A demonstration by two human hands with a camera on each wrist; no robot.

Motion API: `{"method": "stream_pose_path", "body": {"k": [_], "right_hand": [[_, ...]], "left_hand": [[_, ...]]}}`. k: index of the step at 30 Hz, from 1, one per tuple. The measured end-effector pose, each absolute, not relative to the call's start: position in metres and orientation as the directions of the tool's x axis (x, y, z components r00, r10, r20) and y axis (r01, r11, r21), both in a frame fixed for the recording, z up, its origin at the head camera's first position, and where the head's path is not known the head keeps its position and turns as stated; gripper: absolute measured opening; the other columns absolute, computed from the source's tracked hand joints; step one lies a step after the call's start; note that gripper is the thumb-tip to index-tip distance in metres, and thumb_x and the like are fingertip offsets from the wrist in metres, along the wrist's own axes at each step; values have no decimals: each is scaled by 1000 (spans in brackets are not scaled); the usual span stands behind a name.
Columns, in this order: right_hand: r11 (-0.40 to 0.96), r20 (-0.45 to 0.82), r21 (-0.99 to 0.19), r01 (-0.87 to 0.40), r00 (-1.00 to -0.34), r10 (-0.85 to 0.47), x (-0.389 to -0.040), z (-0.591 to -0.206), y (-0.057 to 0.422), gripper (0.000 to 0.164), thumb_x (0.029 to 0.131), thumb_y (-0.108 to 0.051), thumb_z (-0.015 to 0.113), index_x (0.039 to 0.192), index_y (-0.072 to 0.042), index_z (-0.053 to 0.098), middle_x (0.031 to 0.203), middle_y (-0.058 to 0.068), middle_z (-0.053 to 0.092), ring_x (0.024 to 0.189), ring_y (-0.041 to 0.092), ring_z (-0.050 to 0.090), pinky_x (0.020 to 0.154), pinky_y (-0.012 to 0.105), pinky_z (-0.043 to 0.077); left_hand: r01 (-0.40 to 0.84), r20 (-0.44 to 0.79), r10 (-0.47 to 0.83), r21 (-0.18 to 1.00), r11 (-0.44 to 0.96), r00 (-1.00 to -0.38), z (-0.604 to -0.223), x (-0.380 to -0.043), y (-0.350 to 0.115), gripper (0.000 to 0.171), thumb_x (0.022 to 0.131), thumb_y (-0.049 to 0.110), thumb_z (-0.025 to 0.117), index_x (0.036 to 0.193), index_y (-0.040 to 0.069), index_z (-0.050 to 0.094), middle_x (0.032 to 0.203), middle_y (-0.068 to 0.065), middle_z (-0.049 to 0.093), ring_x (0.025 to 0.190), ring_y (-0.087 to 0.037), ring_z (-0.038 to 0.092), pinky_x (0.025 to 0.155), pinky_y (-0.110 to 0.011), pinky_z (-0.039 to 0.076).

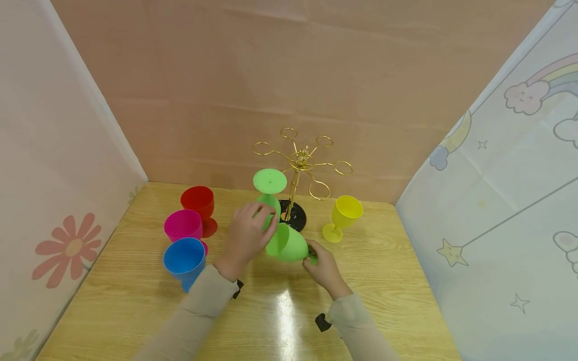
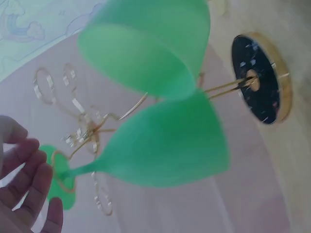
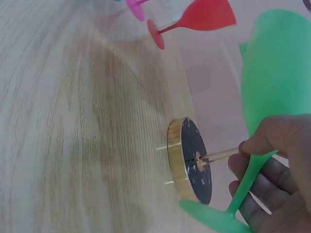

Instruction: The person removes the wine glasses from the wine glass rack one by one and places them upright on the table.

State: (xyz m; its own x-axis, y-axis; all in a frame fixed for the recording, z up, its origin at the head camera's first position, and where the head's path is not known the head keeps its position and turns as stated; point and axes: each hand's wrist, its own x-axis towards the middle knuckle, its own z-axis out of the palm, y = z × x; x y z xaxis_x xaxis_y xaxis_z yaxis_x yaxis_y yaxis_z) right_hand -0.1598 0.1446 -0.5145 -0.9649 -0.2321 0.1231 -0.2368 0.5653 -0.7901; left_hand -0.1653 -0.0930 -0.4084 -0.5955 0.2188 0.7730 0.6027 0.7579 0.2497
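My right hand pinches the stem of a green plastic goblet, tipped on its side with its mouth to the left. In the right wrist view, thumb and fingers wrap that stem just under the bowl. Another green goblet hangs upside down by its foot in a ring of the gold rack. My left hand is beside the hanging goblet, fingers loosely bent and holding nothing. In the left wrist view its fingertips are right at that goblet's foot.
On the left of the wooden table stand upright red, pink and blue goblets. A yellow goblet stands right of the rack's round black base. Several rings, like the one at front right, hold no goblet.
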Motion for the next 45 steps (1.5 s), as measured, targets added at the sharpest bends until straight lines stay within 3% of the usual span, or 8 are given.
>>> {"method": "stream_pose_path", "body": {"k": [4,8,16,20,28,39,45], "right_hand": [[487,78,-859,-155,-981,-175,-160,-518,154,44,89,4,64,132,-4,61,117,10,68,108,30,64,97,51,52],[389,47,-917,-89,-992,-116,-163,-521,163,45,93,1,65,137,-4,57,131,15,64,122,36,60,106,55,46],[214,-19,-977,6,-998,-62,-169,-523,180,40,97,-1,62,137,-5,54,131,15,62,117,29,63,107,51,46],[171,-49,-984,38,-997,-61,-171,-524,191,42,99,-5,60,140,-8,51,135,12,59,120,24,61,107,49,46],[176,-89,-981,79,-995,-50,-173,-536,210,42,101,-9,61,141,-11,48,138,12,57,131,27,54,112,51,41],[276,-97,-957,85,-995,-29,-173,-547,231,43,101,-6,60,140,-8,46,145,14,50,140,33,41,116,60,30],[295,-86,-953,76,-996,-23,-181,-553,235,45,99,-2,60,141,-6,46,143,15,51,138,34,43,116,58,31]], "left_hand": [[628,808,220,222,746,-547,-390,-169,-100,9,86,11,76,89,4,72,86,-10,69,78,-28,64,66,-43,54],[620,814,216,210,756,-539,-370,-176,-106,11,88,12,74,93,2,72,89,-12,68,82,-30,61,68,-44,53],[599,736,262,236,765,-624,-337,-197,-113,23,92,13,70,113,3,69,103,-15,65,92,-33,59,74,-46,52],[631,658,326,297,716,-679,-321,-212,-109,31,94,13,68,123,2,64,110,-17,60,98,-34,56,84,-45,50],[613,433,444,434,660,-784,-297,-239,-92,42,99,15,64,139,5,55,129,-20,53,117,-35,53,102,-47,43],[521,250,472,576,630,-846,-282,-266,-66,44,100,10,62,143,6,52,148,-16,45,140,-29,42,115,-40,37],[496,166,494,553,670,-853,-281,-280,-57,47,102,5,55,148,8,48,150,-12,48,141,-28,42,114,-38,37]]}}
